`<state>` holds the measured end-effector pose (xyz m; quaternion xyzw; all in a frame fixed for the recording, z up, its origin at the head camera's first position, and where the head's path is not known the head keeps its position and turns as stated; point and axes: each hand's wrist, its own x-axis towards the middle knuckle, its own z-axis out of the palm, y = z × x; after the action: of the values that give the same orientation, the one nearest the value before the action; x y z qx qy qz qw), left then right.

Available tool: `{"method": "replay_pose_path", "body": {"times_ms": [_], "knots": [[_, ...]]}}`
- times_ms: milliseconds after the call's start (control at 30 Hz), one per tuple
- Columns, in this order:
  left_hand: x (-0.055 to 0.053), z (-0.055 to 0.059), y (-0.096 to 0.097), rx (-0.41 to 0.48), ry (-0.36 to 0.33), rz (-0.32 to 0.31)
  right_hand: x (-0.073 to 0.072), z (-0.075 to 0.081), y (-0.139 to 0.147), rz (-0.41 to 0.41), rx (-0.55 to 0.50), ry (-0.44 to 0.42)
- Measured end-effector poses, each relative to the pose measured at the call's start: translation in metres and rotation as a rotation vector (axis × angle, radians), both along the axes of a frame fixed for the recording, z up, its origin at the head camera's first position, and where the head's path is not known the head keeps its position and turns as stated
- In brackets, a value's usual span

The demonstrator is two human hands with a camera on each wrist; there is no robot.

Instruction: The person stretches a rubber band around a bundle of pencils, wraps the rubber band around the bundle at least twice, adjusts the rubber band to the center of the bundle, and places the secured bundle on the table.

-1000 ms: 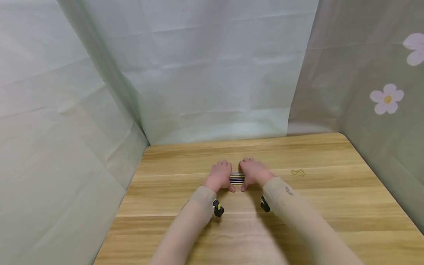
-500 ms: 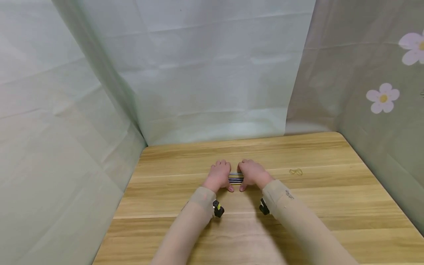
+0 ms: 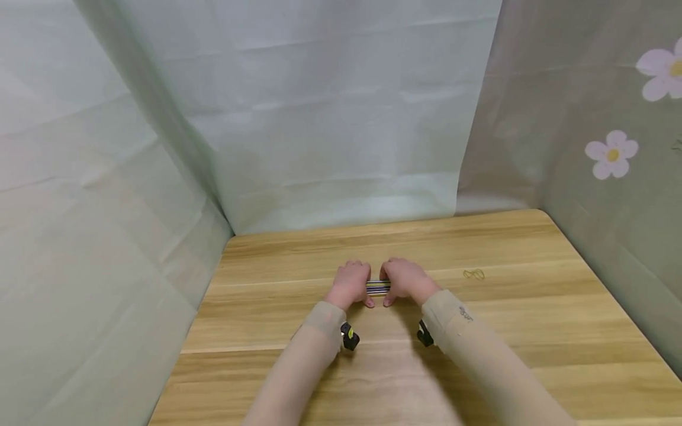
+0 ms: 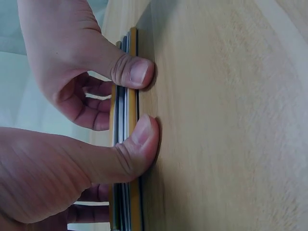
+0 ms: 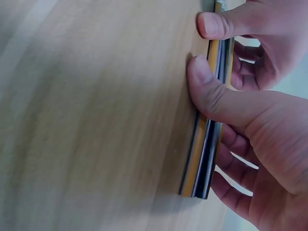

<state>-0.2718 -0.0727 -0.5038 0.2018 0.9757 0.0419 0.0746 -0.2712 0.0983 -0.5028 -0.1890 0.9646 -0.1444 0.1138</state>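
A bundle of slim sticks [image 3: 378,288] is lying crosswise at the surface of the desk [image 3: 256,331], and the left grip [image 3: 351,283] and right grip [image 3: 406,278] are both pinching it, thumbs pressing the near side, fingers curling round the far side. The sticks are looking light, stiff and smooth, so loose ones are probably tending to roll or slip; holding at 2 spots along the length is likely suiting them. A thin yellow loop [image 3: 473,274] is resting well apart to the right, with the right grip standing between. Pale cloth [image 3: 341,130] is hanging behind.
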Motion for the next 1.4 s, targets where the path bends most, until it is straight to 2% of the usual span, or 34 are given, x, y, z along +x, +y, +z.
{"method": "replay_pose_path", "body": {"times_ms": [267,433,667,900,1033,1233,1400], "knots": [[0.001,0.001,0.000,0.057,-0.029,-0.040,0.003,-0.002,0.003,0.004,-0.025,-0.009],[0.002,-0.002,-0.005,0.070,-0.045,-0.041,0.008,-0.001,0.001,0.054,-0.016,0.022],[0.005,-0.002,-0.007,0.031,-0.060,-0.112,0.016,-0.012,0.006,0.102,0.058,0.107],[0.013,-0.001,-0.006,-0.040,-0.058,-0.177,0.026,-0.013,0.006,0.118,0.108,0.146],[0.019,0.000,-0.006,-0.083,-0.030,-0.211,0.032,-0.011,0.005,0.143,0.174,0.187],[0.024,-0.006,-0.008,-0.102,0.054,-0.236,0.042,-0.014,0.005,0.192,0.222,0.265],[0.027,-0.009,-0.011,-0.084,0.162,-0.265,0.044,-0.014,0.008,0.194,0.163,0.291]]}}
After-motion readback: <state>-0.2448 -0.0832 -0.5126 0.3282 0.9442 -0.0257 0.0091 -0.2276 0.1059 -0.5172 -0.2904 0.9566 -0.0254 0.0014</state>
